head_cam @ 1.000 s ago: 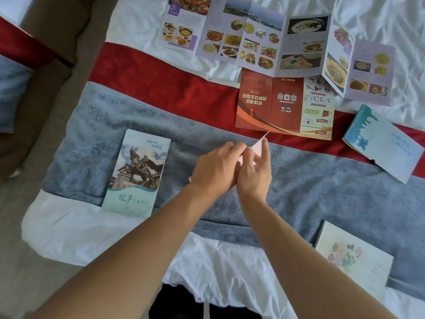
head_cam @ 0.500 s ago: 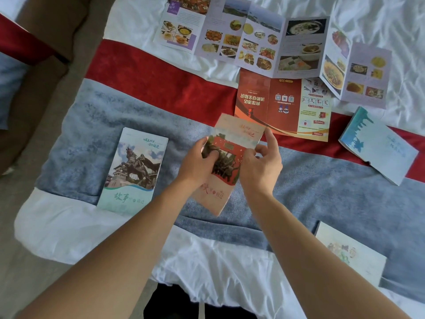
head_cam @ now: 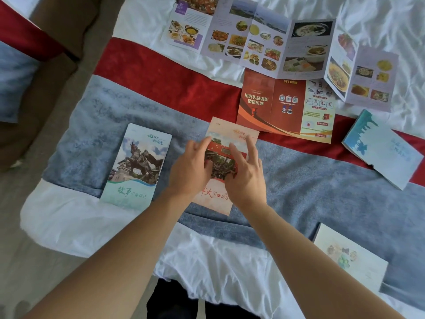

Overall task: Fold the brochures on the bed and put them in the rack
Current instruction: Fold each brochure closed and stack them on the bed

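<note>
Grip: both hands lie on the folded red brochure (head_cam: 226, 143) at frame centre. Left hand (head_cam: 192, 168) covers its left edge, fingers bent down onto the cover. Right hand (head_cam: 246, 178) sits on the right half, fingers (head_cam: 249, 146) spread and fairly straight, pressing flat. Neither clearly wraps the paper, so I read it as pressing or flattening rather than a pinch; thumbs are hidden, so I can't rule out a light hold.

The brochure lies flat on the grey blanket (head_cam: 322, 192), top corner just beside the unfolded orange leaflet (head_cam: 285, 107).

Outward: a folded teal horse-statue brochure (head_cam: 136, 166) lies to the left. A long food-photo brochure (head_cam: 276, 42), fully open, spans the top of the frame across the white sheet (head_cam: 218, 261) and partly overlaps the orange leaflet. A blue-and-white booklet (head_cam: 381, 148) sits at right, a pale floral one (head_cam: 349, 256) at lower right. Rack not in view.

Risks, my judgement:
- Soft bedding means a weak crease, so panels may spring open on release.
- Uneven pressure between the hands could skew the fold.
- Lifting it one-handed might fan the panels.
- The overlap of the two open leaflets at the top means pulling one could drag the other.
</note>
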`<state>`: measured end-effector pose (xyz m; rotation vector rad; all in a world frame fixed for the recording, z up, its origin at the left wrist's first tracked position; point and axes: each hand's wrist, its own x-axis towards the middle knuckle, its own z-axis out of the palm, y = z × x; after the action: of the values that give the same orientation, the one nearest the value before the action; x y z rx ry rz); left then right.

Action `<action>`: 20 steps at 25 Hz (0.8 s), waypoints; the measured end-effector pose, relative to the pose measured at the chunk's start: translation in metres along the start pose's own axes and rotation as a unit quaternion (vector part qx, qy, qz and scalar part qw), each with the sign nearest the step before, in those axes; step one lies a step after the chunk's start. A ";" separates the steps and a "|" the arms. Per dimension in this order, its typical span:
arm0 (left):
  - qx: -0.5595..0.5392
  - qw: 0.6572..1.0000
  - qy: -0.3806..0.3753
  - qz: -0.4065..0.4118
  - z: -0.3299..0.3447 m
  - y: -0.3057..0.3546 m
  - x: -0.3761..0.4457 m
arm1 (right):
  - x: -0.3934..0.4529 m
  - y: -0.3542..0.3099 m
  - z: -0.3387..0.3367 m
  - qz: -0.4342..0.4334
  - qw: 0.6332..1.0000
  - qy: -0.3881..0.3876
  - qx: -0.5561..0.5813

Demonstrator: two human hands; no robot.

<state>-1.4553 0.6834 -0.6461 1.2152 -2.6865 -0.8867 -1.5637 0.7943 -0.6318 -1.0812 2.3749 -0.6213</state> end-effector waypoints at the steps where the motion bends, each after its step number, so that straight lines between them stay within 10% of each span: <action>1: 0.017 1.000 0.001 0.008 -0.002 -0.001 -0.002 | -0.001 0.001 0.000 -0.016 1.000 -0.006 -0.018; 20: 0.069 0.996 -0.046 -0.020 -0.097 -0.170 -0.039 | 0.000 -0.147 0.130 -0.037 0.987 -0.103 -0.118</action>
<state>-1.2876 0.5760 -0.6484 1.2909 -2.8472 -0.7918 -1.4057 0.6799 -0.6516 -1.2728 2.2762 -0.2406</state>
